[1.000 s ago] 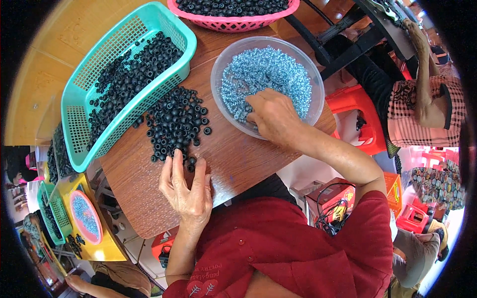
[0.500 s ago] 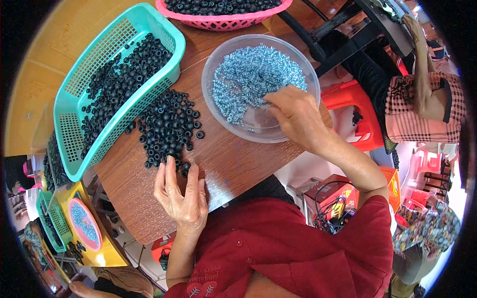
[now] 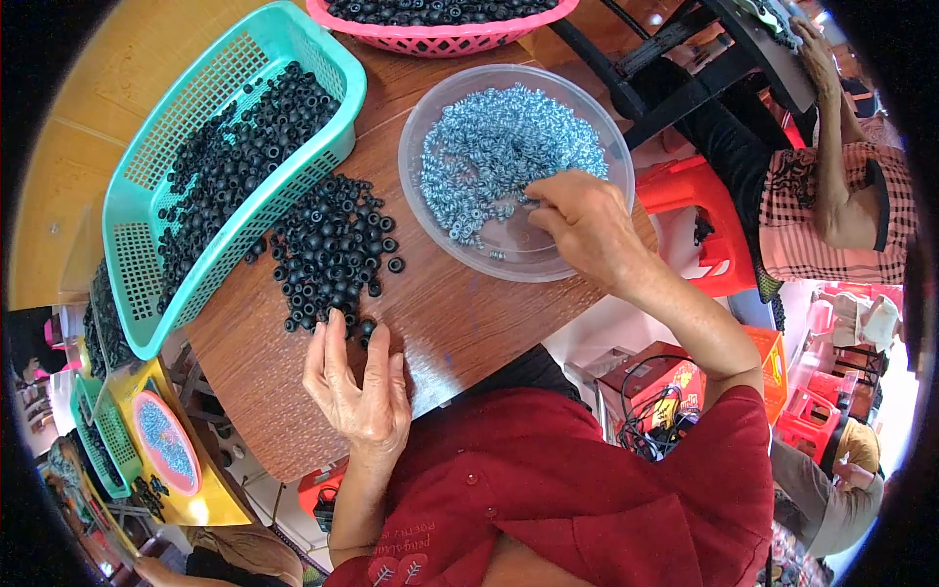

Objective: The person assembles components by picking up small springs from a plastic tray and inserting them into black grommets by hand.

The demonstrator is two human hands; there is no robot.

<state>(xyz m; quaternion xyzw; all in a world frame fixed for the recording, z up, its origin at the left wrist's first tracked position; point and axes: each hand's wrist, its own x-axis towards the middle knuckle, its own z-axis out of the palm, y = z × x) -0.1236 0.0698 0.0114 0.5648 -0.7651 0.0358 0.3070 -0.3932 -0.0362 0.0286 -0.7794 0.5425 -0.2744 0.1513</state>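
One loose left hand [image 3: 359, 396] is sitting half-open by black beads [image 3: 331, 240] on the desk [image 3: 259, 396], gripping nothing obvious; the right hand [image 3: 531, 204] is making a narrow pinch at blue bits [image 3: 494, 132] in the bowl [image 3: 516, 245], can't tell what's caught. Working their sparse edge is probably giving cleaner pinches.

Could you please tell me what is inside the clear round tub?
The clear round tub holds many small pale-blue pieces, with the right hand partly inside. Whatever lies beneath the heaped pieces or the hand is covered and cannot be seen.

Black beads [image 3: 333, 245]; pale-blue pieces [image 3: 509, 137]; teal basket [image 3: 344, 76]; dark-red shirt [image 3: 606, 470].
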